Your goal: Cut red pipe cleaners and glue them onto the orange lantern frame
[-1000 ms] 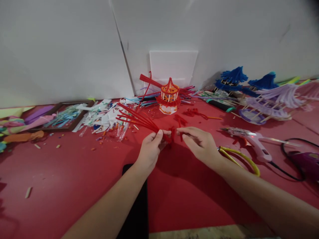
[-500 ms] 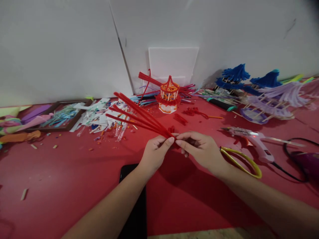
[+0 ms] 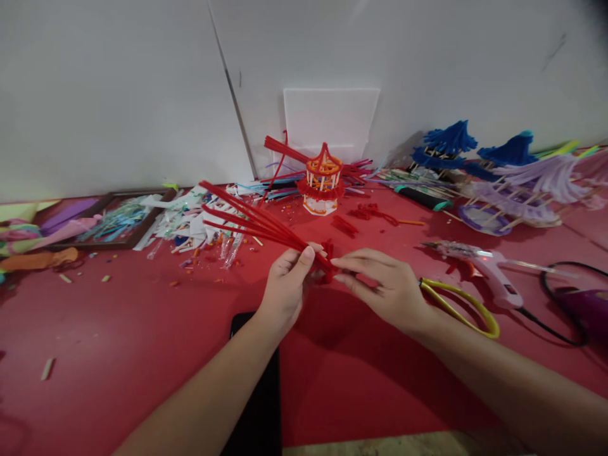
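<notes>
Head view: two hands are present over one red table (image 3: 118, 354), both at the near middle. The left hand (image 3: 285, 285) has its thumb and fingers clamped on one bundle of red pipe cleaners (image 3: 251, 221). The bundle fans out toward the far left; the strands overlap, so an exact count cannot be given. The right hand (image 3: 392, 288) is at the bundle's near right end, thumb tip and forefinger tip close together; whether they pinch a strand cannot be told.

Beyond the hands stands one upright model tower (image 3: 323, 180), red, orange and white, in front of a white board (image 3: 332, 117) leaning on the wall. Between tower and hands lies a small pile of short red pieces (image 3: 344, 226), with one orange stick (image 3: 412, 223) to its right.

On the right: one pink glue gun (image 3: 496, 278) with a red light showing, and one yellow handle (image 3: 468, 294) just beside the right forearm. At the far right, two blue roofs (image 3: 449, 140) are counted. On the left: one brown frame (image 3: 137, 242) and three small wood bits (image 3: 47, 369). One black slab (image 3: 256, 392) lies partly under the left forearm.
</notes>
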A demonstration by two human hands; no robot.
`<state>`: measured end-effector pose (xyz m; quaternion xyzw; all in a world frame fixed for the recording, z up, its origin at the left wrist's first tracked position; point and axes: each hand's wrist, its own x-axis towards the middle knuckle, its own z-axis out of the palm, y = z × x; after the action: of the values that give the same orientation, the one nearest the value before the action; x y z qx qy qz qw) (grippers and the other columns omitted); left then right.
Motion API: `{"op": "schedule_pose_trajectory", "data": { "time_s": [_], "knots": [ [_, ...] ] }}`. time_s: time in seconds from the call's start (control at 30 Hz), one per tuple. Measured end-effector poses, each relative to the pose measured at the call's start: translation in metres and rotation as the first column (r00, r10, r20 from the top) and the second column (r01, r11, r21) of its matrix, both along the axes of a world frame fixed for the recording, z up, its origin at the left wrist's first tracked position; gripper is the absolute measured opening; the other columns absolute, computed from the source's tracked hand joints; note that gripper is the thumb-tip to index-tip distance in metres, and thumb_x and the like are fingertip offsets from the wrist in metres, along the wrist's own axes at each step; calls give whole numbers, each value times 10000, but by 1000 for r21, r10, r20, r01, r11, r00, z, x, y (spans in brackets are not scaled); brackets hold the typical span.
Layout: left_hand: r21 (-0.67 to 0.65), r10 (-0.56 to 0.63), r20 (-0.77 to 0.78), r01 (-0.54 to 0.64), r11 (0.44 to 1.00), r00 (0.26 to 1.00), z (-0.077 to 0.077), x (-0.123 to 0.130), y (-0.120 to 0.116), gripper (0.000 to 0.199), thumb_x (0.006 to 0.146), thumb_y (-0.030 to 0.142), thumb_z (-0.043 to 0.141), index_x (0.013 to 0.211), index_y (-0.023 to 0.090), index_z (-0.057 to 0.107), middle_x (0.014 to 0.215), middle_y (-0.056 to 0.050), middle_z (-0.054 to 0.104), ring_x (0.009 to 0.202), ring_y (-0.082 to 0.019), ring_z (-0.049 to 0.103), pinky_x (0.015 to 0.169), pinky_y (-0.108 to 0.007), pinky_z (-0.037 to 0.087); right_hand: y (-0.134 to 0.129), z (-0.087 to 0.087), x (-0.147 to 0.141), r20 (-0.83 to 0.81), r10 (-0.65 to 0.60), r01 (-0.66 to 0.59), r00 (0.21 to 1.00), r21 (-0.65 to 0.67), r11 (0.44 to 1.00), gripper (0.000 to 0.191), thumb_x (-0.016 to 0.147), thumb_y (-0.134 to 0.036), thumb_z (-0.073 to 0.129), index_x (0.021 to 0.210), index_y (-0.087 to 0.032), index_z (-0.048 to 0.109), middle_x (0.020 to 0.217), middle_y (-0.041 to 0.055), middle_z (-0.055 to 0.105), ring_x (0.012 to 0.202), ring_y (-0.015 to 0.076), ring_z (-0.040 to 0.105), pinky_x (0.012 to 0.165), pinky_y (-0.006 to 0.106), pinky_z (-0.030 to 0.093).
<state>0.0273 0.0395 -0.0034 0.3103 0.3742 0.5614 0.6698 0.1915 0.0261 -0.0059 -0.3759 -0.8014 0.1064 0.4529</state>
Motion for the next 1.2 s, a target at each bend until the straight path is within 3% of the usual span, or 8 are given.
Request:
{"op": "schedule_pose_trajectory", "data": {
  "time_s": [0.2,0.73,0.93,1.1,1.2],
  "knots": [
    [-7,-116,79,117,993,990,2,1,-3,229,654,336,792,773,165,695,730,2,676,675,-110,622,638,-240,526,-1,-3,0,5,43,-43,999,108,993,267,895,-174,546,1107,-268,679,933,38,711,809,134,674,723,257,565],
    [-3,-213,74,214,977,974,-2,5,-2,274,620,342,815,789,149,718,748,-35,692,691,-128,622,612,-224,472,2,-5,3,28,58,-59,998,27,998,174,883,-257,586,1008,-249,707,916,39,723,830,151,684,761,282,569],
    [-41,-177,99,182,982,979,-4,5,-1,242,617,307,820,769,151,714,698,0,664,629,-81,574,586,-191,453,1,-8,1,39,75,-77,996,53,996,219,890,-193,570,1079,-233,671,931,41,709,843,134,664,777,259,558],
    [-98,-162,151,178,979,975,-2,3,-1,236,611,304,828,751,164,700,755,14,667,695,-86,608,667,-207,500,2,-10,0,42,87,-91,995,92,992,340,897,-123,529,1200,-252,610,1001,49,688,892,139,648,793,275,552],
    [-162,-146,142,168,972,979,-1,2,-2,241,609,296,830,771,172,702,748,22,663,703,-87,618,675,-207,506,2,-10,0,39,90,-93,995,64,994,319,895,-125,530,1178,-235,624,998,55,682,908,144,642,802,281,549]
  ]
}}
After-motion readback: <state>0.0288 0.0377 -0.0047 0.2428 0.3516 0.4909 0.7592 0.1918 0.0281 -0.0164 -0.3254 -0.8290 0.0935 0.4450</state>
